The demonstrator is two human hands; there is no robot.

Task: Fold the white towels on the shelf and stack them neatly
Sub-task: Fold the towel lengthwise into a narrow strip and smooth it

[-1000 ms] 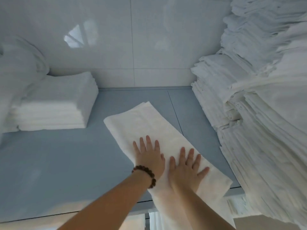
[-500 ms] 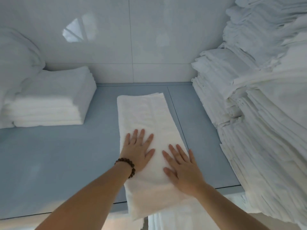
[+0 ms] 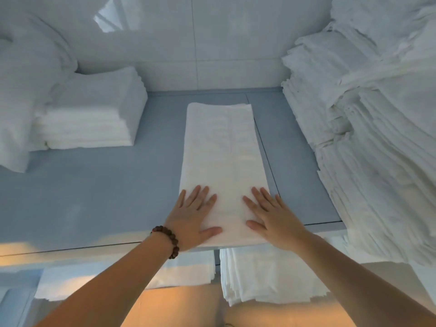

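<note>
Where a person stands facing the shelf (image 3: pixel 94 197), the head view looks down along two bare forearms to a long white towel (image 3: pixel 221 149). It lies lengthwise on the blue-grey board, already folded into a narrow strip running from the front edge toward the tiled back wall (image 3: pixel 188 43). The left hand (image 3: pixel 191 218), a brown bead bracelet (image 3: pixel 168 239) at its wrist, lies flat on the strip's near left corner, and the right hand (image 3: pixel 271 218) lies flat on the near right corner. Both have fingers straight and spread, thumbs turned inward, gripping nothing and only pressing the cloth down. This placement looks meant to square the strip with the shelf edge and flatten its layers, so the next fold starts from even corners. To the left, well apart, sits a neat stack of folded towels (image 3: pixel 94 119), probably this one's destination. On the right rises a tall ragged pile of white cloth (image 3: pixel 365 138), seemingly the unfolded supply, near the strip but not touching it. Below the front edge, more lower towels (image 3: pixel 266 279) show.
</note>
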